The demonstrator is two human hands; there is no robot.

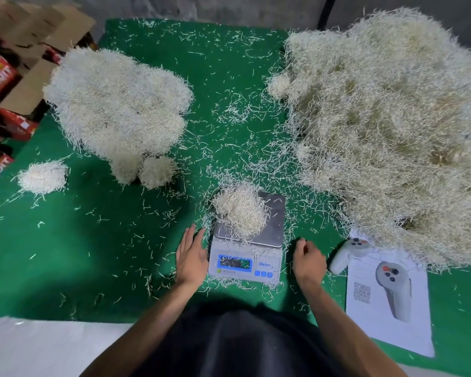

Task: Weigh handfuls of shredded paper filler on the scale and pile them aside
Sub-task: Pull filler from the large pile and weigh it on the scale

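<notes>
A small digital scale (276, 232) with a lit blue display stands at the near middle of the green table (79, 254). On its steel plate rests a handful of shredded paper (241, 209), hanging over the left edge. My left hand (191, 257) lies flat and open just left of the scale, holding nothing. On the scale's right, my right hand (309, 261) has loosely curled fingers; I see nothing in it. A huge heap of loose shredded paper (392, 126) fills the right side. At the left sits a big pile of rounded clumps (114, 110), with one separate clump (42, 176) nearer the left edge.
A white handheld controller (347, 254) and a printed sheet (386, 297) lie right of my right hand, below the big heap. Cardboard boxes with red packs (14, 77) stand beyond the table's left edge. Loose strands are scattered over the cloth.
</notes>
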